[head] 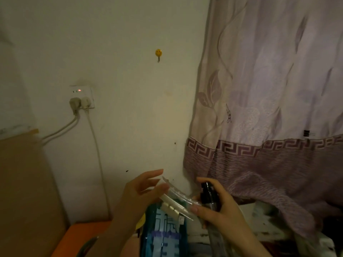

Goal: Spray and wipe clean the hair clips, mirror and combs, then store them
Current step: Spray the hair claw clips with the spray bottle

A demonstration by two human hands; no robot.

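A clear plastic hair clip (pixel 175 198) with a pale hinge is held up in front of the wall. My left hand (pixel 137 197) holds its left end between thumb and fingers, the other fingers stretched out. My right hand (pixel 217 206) grips a small clear spray bottle (pixel 207 196) with a black nozzle, index finger on top of the nozzle, which faces the clip. The right thumb touches the clip's right end. No mirror or comb is visible.
A tall blue bottle (pixel 163 232) with white lettering stands just below the clip. An orange surface (pixel 81 234) lies lower left, cardboard (pixel 24 182) at far left. A purple patterned curtain (pixel 269 108) hangs right. A wall socket (pixel 81 97) with cables and a yellow hook (pixel 158 52) are on the wall.
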